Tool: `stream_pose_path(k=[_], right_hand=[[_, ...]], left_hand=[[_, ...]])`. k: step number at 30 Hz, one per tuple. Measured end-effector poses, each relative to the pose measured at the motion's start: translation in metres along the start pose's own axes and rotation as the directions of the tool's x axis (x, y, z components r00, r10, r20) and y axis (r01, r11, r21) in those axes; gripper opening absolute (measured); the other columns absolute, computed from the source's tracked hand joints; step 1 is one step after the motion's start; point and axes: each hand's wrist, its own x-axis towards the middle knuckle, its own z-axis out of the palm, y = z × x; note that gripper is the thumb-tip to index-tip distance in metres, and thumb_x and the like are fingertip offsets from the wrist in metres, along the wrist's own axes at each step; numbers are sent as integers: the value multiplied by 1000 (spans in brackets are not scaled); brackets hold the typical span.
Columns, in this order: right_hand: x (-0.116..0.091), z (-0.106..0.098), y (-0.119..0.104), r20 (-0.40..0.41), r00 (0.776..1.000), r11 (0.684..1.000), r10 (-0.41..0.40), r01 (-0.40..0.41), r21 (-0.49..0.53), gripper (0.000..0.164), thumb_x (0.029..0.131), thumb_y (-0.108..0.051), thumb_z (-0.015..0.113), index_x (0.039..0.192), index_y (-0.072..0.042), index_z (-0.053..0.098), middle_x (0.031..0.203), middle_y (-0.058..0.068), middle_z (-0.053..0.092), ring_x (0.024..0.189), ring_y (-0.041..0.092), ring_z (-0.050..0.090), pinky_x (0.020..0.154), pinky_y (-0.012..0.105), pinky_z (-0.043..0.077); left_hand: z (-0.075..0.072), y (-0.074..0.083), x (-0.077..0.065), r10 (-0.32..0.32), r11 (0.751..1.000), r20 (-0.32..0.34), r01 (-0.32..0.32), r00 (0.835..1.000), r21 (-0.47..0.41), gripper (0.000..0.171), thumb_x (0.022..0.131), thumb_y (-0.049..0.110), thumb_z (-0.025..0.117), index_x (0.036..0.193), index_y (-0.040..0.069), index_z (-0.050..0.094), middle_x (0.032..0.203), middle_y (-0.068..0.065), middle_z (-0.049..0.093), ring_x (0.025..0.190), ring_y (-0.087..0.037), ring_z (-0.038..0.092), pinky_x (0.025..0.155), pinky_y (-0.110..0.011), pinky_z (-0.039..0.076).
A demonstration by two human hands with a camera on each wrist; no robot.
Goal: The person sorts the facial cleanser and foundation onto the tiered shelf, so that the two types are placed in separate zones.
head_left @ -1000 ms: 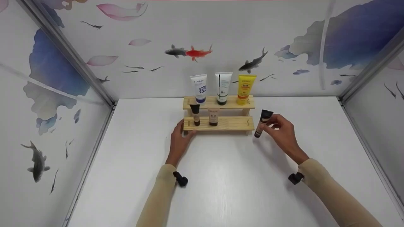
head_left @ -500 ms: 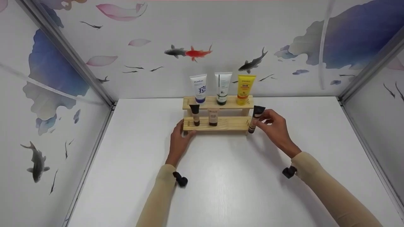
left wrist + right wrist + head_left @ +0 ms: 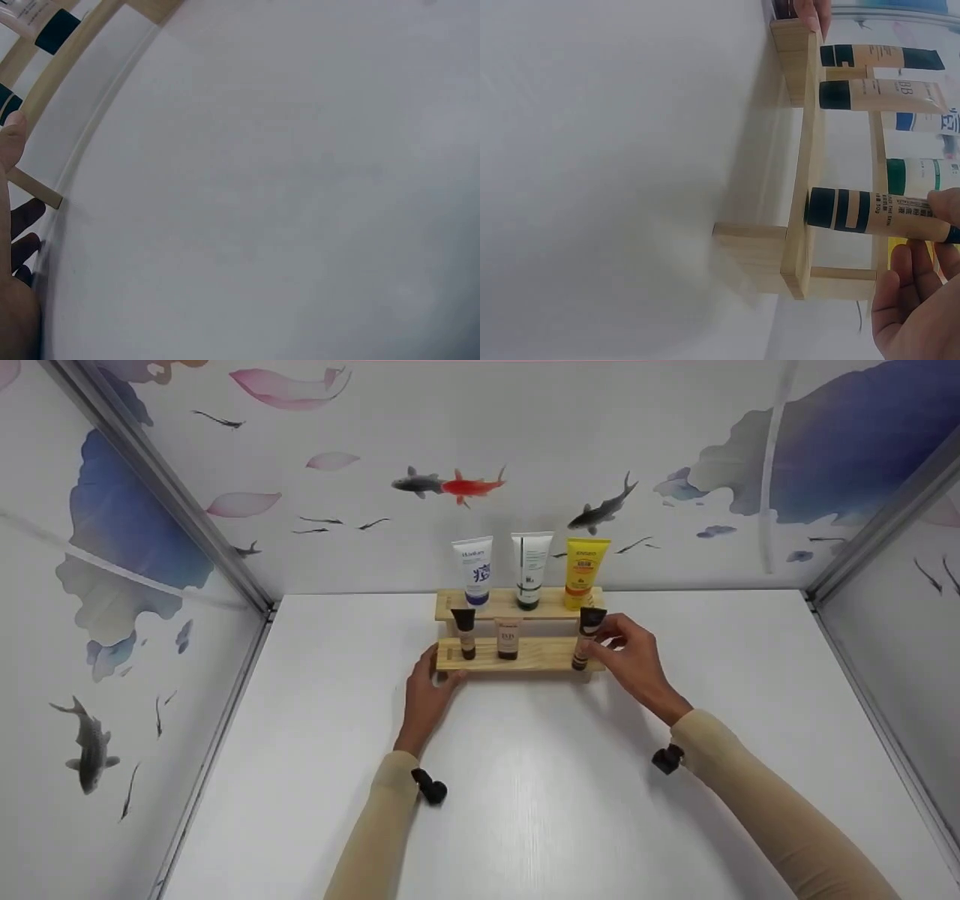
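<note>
A two-tier wooden rack [image 3: 540, 658] stands near the back wall. My left hand [image 3: 426, 701] grips the left end of its lower shelf; in the left wrist view the thumb [image 3: 13, 139] lies at the shelf's edge. My right hand [image 3: 637, 664] pinches a beige cosmetic tube [image 3: 889, 214] with black ends, by its upper part. It is held nearly upright, cap down, at the right of the lower shelf; its cap appears to meet the board in the right wrist view. Left of it on that shelf stand a slim black-ended tube [image 3: 466, 636] and a pinkish BB tube [image 3: 508, 639].
On the upper shelf [image 3: 499, 611] stand a white tube with blue cap [image 3: 475, 570], a white tube with dark green cap [image 3: 531, 570] and a yellow tube [image 3: 583, 574], just behind the right hand. The white tabletop [image 3: 510, 780] ends at printed wall panels.
My right hand has carried the beige tube leftward from beside the rack to the right part of the lower shelf. The left hand and the other tubes stay in place.
</note>
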Motion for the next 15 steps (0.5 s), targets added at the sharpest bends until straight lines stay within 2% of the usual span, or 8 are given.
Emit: stream_pose_path(k=[4, 11, 15], right_hand=[[3, 7, -3, 11, 1000, 1000, -2, 2, 5, 29, 98, 2, 81, 125, 6, 69, 119, 24, 72, 108, 36, 65, 88, 30, 52], [9, 13, -4, 39, 999, 1000, -4, 3, 26, 31, 99, -10, 85, 125, -3, 71, 119, 14, 74, 107, 26, 66, 90, 33, 53], [13, 15, -3, 39, 999, 999, -19, 17, 39, 29, 100, -13, 84, 124, -4, 72, 117, 11, 74, 105, 23, 66, 89, 29, 53]], left_hand=[[0, 0, 0, -3, 1000, 1, 3, 1000, -5, 85, 102, 40, 82, 168, 4, 42, 168, -17, 49, 157, -33, 46, 131, -45, 37], [-1, 0, -2, -10, 1000, 4, 10, 1000, -24, 85, 102, 40, 82, 169, 5, 41, 170, -16, 48, 159, -32, 43, 132, -45, 35], [-2, -1, -1, -8, 999, 12, 9, 1000, -31, 86, 102, 43, 81, 169, 6, 41, 170, -15, 47, 160, -31, 42, 133, -46, 34]])
